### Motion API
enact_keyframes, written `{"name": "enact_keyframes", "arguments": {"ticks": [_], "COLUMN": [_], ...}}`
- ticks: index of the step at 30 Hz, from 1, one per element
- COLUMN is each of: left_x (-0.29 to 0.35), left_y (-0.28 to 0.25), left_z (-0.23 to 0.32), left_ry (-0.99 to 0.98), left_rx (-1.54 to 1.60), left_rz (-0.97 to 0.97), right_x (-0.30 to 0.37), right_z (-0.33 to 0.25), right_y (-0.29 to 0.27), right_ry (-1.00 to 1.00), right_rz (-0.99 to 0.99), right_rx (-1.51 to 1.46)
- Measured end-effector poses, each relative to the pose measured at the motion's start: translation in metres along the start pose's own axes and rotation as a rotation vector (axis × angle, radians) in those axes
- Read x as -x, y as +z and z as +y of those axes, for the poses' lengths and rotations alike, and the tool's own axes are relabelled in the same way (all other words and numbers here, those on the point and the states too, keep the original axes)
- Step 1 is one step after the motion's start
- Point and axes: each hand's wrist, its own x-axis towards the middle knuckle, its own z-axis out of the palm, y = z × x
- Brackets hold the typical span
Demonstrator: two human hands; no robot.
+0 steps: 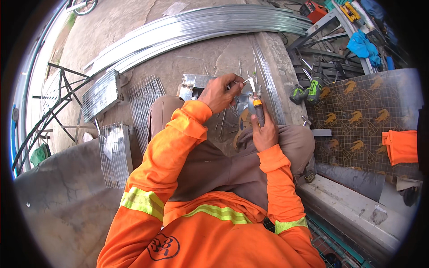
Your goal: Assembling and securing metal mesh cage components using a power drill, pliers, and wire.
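Observation:
My right hand [266,129] is wrapped round the grey and orange handle of a hand tool [258,106]. Its pale, narrow metal end points up and away from me; I cannot make out its exact kind. Close to that end, my left hand [219,94] has thumb and fingers pinched on a thin metal piece [246,81], mostly hidden by the fingers. Beyond and partly behind the left hand lies a shiny sheet-metal piece [191,81], on the ground past my lap. Thin metal rods [223,118] lie scattered below the hands.
Wire-grid metal baskets [100,96] and grids [145,100] stand left, beside a dark metal frame [62,89]. Long galvanized profiles [201,27] stretch across the far floor. At right are a green and black power drill [314,89], a patterned board [353,116] and orange cloth [400,147].

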Motion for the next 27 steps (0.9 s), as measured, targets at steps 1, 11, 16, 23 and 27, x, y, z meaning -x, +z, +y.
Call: {"name": "enact_keyframes", "arguments": {"ticks": [1, 11, 16, 23, 27], "left_x": [0.000, 0.002, 0.003, 0.005, 0.006], "left_y": [0.000, -0.006, -0.009, -0.013, -0.013], "left_z": [0.000, -0.004, -0.006, 0.000, 0.001], "left_ry": [0.002, 0.040, 0.105, 0.082, 0.078], "left_rx": [0.001, -0.072, -0.114, -0.071, -0.048], "left_rz": [0.000, 0.020, 0.047, 0.069, 0.076], "right_x": [0.000, 0.000, -0.004, -0.005, -0.005], "right_z": [0.002, 0.004, 0.006, 0.012, 0.008], "right_y": [0.002, 0.003, 0.004, 0.004, 0.004], "right_ry": [-0.001, -0.145, -0.209, -0.032, -0.031], "right_rz": [0.002, 0.080, 0.082, 0.036, 0.011], "right_rx": [0.002, 0.180, 0.110, -0.018, 0.007]}}
